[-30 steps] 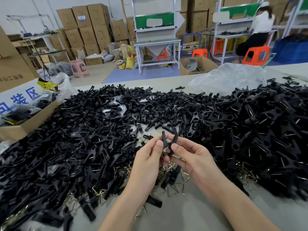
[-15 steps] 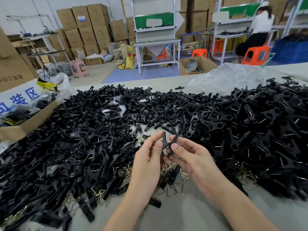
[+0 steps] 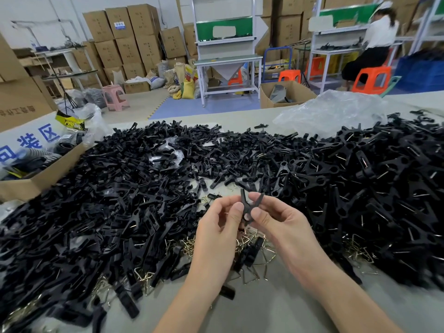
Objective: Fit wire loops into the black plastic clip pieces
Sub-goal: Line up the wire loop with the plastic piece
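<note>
One black clip (image 3: 248,207) in pinch of left hand (image 3: 216,229), right hand (image 3: 283,224); carton (image 3: 40,181) lettering: blue 装区.

A: Is the light good?
B: Yes, bright and even; the shadows on the table (image 3: 276,313) are soft and weak.
A: And the sharpness?
B: The clip (image 3: 248,209) in the centre is sharp. The black pieces (image 3: 413,260) at the right edge are smeared, and the shelf frame (image 3: 315,44) far behind leans and bends. The wire loops (image 3: 360,249) give small glints.
</note>
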The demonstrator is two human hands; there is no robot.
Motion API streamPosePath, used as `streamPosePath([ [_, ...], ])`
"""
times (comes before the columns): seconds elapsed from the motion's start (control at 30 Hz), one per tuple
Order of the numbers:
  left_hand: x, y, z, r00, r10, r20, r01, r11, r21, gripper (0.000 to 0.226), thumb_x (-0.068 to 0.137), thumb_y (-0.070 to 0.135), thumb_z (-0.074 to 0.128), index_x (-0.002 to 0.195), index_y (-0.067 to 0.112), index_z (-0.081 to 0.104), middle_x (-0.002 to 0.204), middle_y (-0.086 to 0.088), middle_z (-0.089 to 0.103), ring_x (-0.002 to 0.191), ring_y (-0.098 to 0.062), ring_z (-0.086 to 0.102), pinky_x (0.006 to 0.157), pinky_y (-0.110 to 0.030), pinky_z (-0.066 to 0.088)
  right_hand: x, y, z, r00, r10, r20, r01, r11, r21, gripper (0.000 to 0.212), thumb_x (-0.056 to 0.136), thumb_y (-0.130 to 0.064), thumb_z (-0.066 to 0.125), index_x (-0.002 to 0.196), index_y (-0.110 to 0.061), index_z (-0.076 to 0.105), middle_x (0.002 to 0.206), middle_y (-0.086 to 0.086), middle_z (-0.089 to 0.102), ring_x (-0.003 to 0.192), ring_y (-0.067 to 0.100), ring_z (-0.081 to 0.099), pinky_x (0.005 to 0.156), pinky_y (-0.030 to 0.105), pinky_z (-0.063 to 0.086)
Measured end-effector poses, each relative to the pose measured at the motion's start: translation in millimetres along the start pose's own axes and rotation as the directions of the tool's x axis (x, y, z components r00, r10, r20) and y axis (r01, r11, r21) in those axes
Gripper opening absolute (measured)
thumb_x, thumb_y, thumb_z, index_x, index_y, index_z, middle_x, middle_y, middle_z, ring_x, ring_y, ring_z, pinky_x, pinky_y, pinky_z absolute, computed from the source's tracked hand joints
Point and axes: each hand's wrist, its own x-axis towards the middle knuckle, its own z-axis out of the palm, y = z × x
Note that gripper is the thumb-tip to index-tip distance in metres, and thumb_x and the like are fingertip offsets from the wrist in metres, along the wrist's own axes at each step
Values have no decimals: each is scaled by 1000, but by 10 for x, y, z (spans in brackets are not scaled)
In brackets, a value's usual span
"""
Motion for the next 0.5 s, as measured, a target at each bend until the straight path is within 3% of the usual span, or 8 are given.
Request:
streamPosePath([
  [0.1, 22, -13, -17, 1000, -6, 18, 6, 1000, -17, 18, 101, 15, 57, 100, 25, 72, 93, 10, 76, 81, -4, 70, 72, -20, 56, -29, 16, 39, 995, -36, 88, 45, 993, -111, 27, 86, -29, 71, 113, -30, 77, 115, -1, 76, 108, 16, 71, 89, 22, 56],
  [0.2, 48, -24, -47, 999, -32, 40, 32, 999, -19, 20, 102, 13, 57, 106, 26, 71, 98, 9, 76, 89, -11, 74, 82, -29, 60, -32, 14, 36, 997, -60, 51, 67, 987, -146, 25, 88, -29, 67, 110, -25, 78, 111, 1, 77, 106, 19, 72, 91, 24, 56],
  [0.27, 72, -63, -120, 1000, -1, 5, 0, 994, 113, 19, 102, 18, 56, 110, 32, 65, 97, 14, 73, 89, -6, 72, 83, -25, 57, -16, -4, 13, 996, -86, -26, 82, 985, -151, 25, 86, -30, 67, 108, -22, 77, 107, 1, 77, 103, 16, 73, 90, 22, 57],
  [0.3, 98, -89, -177, 999, 48, 4, -47, 961, 274, 18, 102, 22, 55, 112, 35, 63, 98, 18, 70, 92, -1, 68, 85, -21, 53, -2, -8, -8, 993, -91, -70, 82, 989, -125, 29, 85, -30, 67, 109, -18, 75, 105, 3, 77, 100, 17, 74, 88, 23, 58],
  [0.37, 122, -121, -284, 980, 135, 143, -196, 752, 630, 20, 101, 35, 49, 117, 38, 60, 106, 26, 62, 102, 7, 55, 91, -18, 43, 24, -18, -47, 986, -97, -137, 88, 993, -76, 34, 84, -28, 67, 111, -8, 73, 102, 9, 76, 90, 16, 75, 82, 22, 59],
  [0.4, 119, -132, -315, 959, 130, 252, -277, 625, 730, 25, 100, 41, 45, 121, 39, 59, 110, 27, 58, 105, 7, 49, 95, -20, 37, 33, -22, -59, 982, -106, -157, 95, 993, -75, 35, 85, -28, 66, 110, -5, 72, 100, 11, 75, 85, 14, 74, 79, 21, 58],
  [0.5, 73, -189, -316, 899, 76, 431, -419, 435, 797, 33, 102, 45, 43, 133, 41, 55, 117, 19, 49, 114, -7, 40, 100, -26, 27, 52, -13, -79, 977, -116, -180, 101, 991, -88, 28, 88, -27, 63, 100, -5, 74, 92, 4, 75, 79, 9, 69, 79, 19, 57],
])
